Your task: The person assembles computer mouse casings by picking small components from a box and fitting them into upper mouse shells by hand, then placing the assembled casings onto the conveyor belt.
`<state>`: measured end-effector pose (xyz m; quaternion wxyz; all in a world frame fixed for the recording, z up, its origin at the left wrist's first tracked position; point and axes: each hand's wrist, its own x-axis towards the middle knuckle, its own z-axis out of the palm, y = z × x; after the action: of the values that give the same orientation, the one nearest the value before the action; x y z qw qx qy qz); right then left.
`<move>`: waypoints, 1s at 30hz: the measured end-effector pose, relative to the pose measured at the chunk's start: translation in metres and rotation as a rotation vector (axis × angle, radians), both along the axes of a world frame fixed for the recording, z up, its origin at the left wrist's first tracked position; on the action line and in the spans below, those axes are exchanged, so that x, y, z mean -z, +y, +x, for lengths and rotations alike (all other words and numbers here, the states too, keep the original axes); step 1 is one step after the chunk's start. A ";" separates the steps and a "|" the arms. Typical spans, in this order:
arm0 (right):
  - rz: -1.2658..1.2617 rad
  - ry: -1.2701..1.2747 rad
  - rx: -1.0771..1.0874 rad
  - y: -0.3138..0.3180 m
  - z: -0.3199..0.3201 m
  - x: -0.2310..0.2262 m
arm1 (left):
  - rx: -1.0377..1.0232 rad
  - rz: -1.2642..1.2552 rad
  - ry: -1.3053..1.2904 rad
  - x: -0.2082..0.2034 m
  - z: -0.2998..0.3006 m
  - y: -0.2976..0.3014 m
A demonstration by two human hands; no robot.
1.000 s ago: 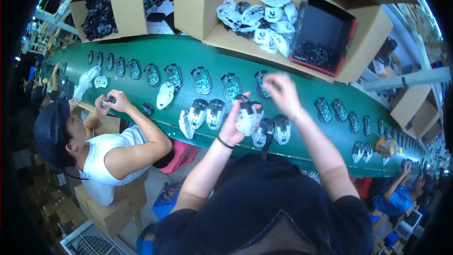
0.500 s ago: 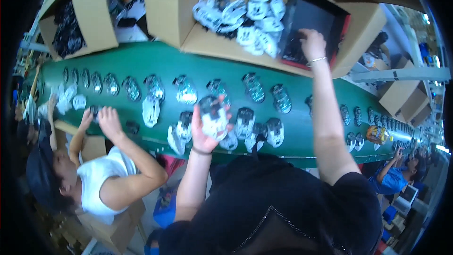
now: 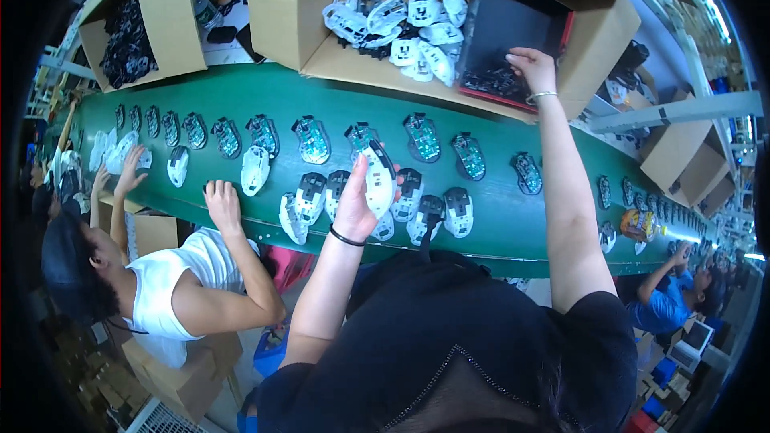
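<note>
My left hand (image 3: pixel 358 207) is wrapped round a white mouse shell (image 3: pixel 380 183) with a black upper part, held up on edge above the green conveyor belt. At the black tray (image 3: pixel 521 20) inside the big carton, my right hand (image 3: pixel 532 69) has its thumb and fingertips pinched together. Whatever lies in that pinch is too small to make out. Small black parts (image 3: pixel 491 83) cover the tray's near end, just below the fingertips. Several white and black mouse shells (image 3: pixel 458 212) sit on the belt close to my left hand.
Mouse bases with green circuit boards (image 3: pixel 422 137) line the belt (image 3: pixel 265 92). White shells (image 3: pixel 433 32) are heaped in the carton (image 3: pixel 277 8). A co-worker in white (image 3: pixel 188 285) works at the left; another in blue (image 3: pixel 670 301) is far right. A metal bar (image 3: pixel 682 114) juts in at right.
My left hand has turned the mouse shell onto its edge. My right hand has risen from the tray's parts, fingers pinched. The left co-worker's hands have parted, one reaching toward white shells.
</note>
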<state>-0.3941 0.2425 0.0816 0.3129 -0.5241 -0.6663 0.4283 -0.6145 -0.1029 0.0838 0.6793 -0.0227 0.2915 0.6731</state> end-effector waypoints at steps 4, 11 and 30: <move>0.062 -0.124 0.033 -0.005 -0.001 -0.009 | 0.049 0.048 -0.002 -0.004 0.005 -0.009; -0.148 0.262 -0.020 -0.022 -0.018 -0.035 | -0.017 -0.020 0.015 -0.016 0.009 -0.018; -0.449 0.543 -0.355 -0.190 -0.074 -0.061 | 0.025 0.209 -0.049 -0.034 0.001 0.031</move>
<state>-0.4677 0.0527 0.1423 0.2762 -0.3236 -0.5293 0.7341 -0.6139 -0.0717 0.1182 0.6934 0.0354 0.2032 0.6904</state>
